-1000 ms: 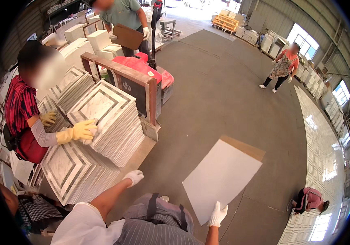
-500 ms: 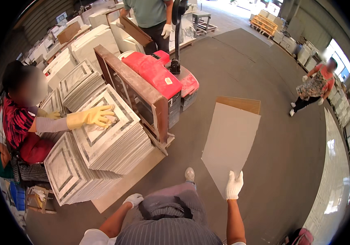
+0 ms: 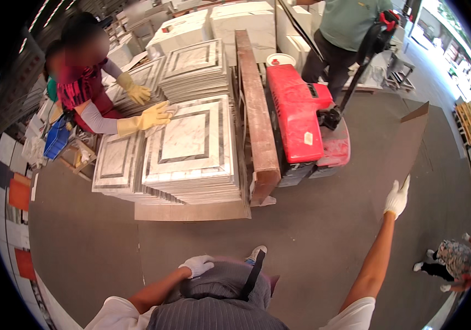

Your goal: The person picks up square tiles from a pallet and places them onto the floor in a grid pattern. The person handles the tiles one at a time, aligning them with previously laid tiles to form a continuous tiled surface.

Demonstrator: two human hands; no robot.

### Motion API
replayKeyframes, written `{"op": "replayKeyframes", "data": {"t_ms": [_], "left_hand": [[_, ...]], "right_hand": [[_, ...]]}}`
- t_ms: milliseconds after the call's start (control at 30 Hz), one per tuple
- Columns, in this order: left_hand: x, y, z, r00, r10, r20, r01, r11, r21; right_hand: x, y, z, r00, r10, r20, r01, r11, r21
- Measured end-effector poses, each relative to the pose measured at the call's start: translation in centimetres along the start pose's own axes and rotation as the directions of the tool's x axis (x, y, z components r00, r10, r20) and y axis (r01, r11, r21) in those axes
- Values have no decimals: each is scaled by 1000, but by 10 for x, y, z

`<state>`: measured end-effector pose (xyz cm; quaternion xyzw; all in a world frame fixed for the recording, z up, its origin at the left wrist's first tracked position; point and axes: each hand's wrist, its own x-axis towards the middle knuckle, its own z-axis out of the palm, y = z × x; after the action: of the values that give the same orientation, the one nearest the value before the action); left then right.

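Observation:
My right hand, in a white glove, is raised out to the right with its fingers on the lower edge of a large flat brown board, which stands tilted on the grey floor. My left hand, also white-gloved, rests on my striped trouser leg and holds nothing. Ahead of me, stacks of square marble tiles with grey borders lie on a low pallet.
A person in yellow gloves presses on the top tile from the left. A red pallet truck sits behind a wooden frame, with another person at its handle. A third person stands lower right.
The view has swung left toward the tile stacks. The board has risen from lying nearly flat to standing on edge, its brown side toward me, and my right hand has lifted with it.

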<state>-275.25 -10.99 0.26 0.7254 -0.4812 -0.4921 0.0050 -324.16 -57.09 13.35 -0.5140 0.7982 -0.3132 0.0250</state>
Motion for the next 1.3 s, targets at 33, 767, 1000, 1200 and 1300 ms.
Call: {"op": "replayKeyframes", "data": {"t_ms": [33, 767, 1000, 1200, 1300], "left_hand": [[-10, 3, -2, 998, -70, 4, 70, 998, 12], [19, -139, -93, 748, -525, -406, 34, 641, -767], [61, -169, -264, 484, -512, -709, 68, 831, -553], [98, -211, -303, 648, -433, -626, -52, 795, -604], [100, -200, -313, 660, -452, -600, 20, 809, -587]], "right_hand": [[28, -5, 6, 985, -165, -47, 166, 986, 8], [-427, -120, 114, 245, -301, 922, -542, 746, 388], [-416, -249, 199, 692, -273, 669, 9, 929, 370], [-398, -303, 243, 689, -146, 710, -128, 940, 317], [-387, -285, 254, 670, -60, 740, -304, 887, 347]]}}
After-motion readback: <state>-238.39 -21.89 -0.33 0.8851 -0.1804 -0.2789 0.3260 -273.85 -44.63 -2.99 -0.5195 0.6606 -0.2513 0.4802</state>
